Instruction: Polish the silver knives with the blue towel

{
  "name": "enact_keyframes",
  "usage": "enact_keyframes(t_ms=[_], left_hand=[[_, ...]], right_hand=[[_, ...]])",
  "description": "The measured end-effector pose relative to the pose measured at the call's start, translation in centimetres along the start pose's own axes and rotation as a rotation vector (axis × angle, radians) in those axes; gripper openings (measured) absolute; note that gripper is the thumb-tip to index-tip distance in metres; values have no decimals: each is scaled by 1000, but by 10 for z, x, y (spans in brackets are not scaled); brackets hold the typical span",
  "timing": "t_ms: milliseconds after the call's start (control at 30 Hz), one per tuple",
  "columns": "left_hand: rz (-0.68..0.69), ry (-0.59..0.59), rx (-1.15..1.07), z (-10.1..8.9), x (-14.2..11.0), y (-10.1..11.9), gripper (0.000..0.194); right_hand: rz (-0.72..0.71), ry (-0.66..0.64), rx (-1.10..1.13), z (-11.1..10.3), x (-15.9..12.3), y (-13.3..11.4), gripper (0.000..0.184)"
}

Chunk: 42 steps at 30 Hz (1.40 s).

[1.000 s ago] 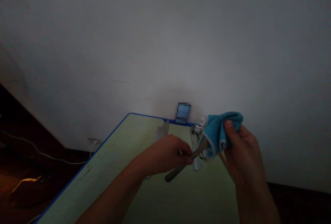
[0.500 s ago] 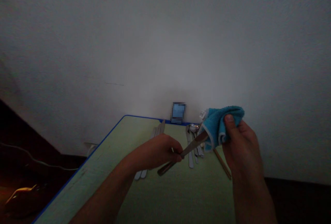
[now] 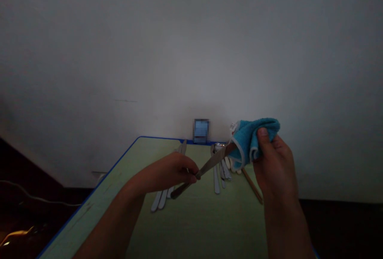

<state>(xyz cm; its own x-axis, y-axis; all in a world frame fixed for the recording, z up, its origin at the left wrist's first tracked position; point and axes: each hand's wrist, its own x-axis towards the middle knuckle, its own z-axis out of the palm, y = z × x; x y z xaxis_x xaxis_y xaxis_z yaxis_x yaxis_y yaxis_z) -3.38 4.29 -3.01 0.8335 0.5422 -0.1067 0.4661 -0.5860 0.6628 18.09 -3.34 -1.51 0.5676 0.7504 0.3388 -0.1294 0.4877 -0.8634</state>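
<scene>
My left hand (image 3: pixel 172 172) pinches a table knife (image 3: pixel 213 163) near the join of handle and blade. The knife slants up to the right, and its tip end runs to the edge of a blue cloth (image 3: pixel 248 137) with a white border. My right hand (image 3: pixel 273 161) is closed around the cloth, thumb on top, bunching it above the table. Whether the cloth presses on the blade tip cannot be made out. Behind my left hand lie several knives (image 3: pixel 158 201), side by side, partly hidden by the hand.
Spoons and other cutlery (image 3: pixel 220 171) lie in a group on the pale green table (image 3: pixel 191 227). Wooden chopsticks (image 3: pixel 253 187) rest right of them. A blurred-out device (image 3: pixel 201 130) stands at the back edge against the white wall (image 3: pixel 191 51). A cable (image 3: pixel 44 198) hangs at left.
The view has shifted a little to the right. More of the knife blade shows between my left hand and the cloth. Both hands keep their holds.
</scene>
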Motion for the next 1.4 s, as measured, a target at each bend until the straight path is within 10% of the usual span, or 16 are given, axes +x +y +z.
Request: enact_keyframes(t_ms=[1400], left_hand=[[-499, 196, -676, 80, 117, -77, 20]], right_hand=[[-73, 18, 81, -6, 7, 0, 18]])
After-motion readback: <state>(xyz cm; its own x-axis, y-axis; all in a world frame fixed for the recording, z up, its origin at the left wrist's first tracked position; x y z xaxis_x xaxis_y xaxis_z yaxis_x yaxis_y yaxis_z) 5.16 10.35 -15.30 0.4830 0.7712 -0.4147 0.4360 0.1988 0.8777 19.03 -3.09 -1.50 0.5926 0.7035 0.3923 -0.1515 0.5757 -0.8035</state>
